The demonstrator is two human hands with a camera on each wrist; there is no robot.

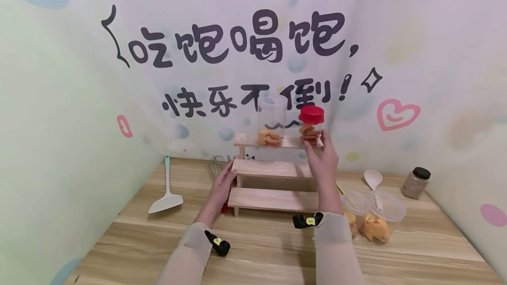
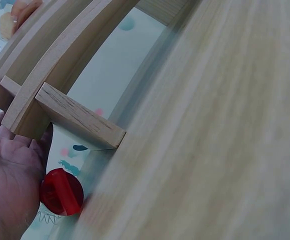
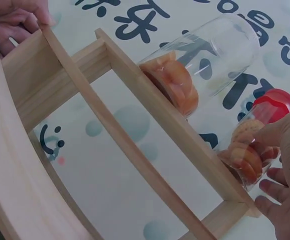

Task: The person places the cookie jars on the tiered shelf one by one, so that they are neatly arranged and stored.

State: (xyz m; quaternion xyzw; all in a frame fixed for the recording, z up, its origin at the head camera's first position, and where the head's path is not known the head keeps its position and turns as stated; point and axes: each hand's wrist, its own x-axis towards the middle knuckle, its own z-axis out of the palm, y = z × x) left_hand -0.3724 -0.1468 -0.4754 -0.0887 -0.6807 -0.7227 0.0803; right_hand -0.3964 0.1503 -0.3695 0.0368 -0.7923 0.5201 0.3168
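Note:
My right hand [image 1: 324,162] holds a small clear jar [image 1: 310,130] of cookies with a red lid, thumb on the near side. The jar stands upright at the right end of the top shelf of a three-step wooden stand [image 1: 273,168]. Left of it on that shelf is a taller clear jar [image 1: 272,115] with some cookies at its bottom. My left hand [image 1: 222,187] grips the left end of the middle shelf; in the left wrist view the palm [image 2: 10,185] lies beside the shelf end, thumb above and fingers below.
A red object [image 2: 62,192] and a whisk [image 1: 216,166] lie beside the stand's left side. A white spatula [image 1: 167,197] is further left. On the right are clear tubs [image 1: 390,214] of snacks, a white spoon [image 1: 373,178] and a black-lidded jar [image 1: 416,184]. A printed cloth hangs behind.

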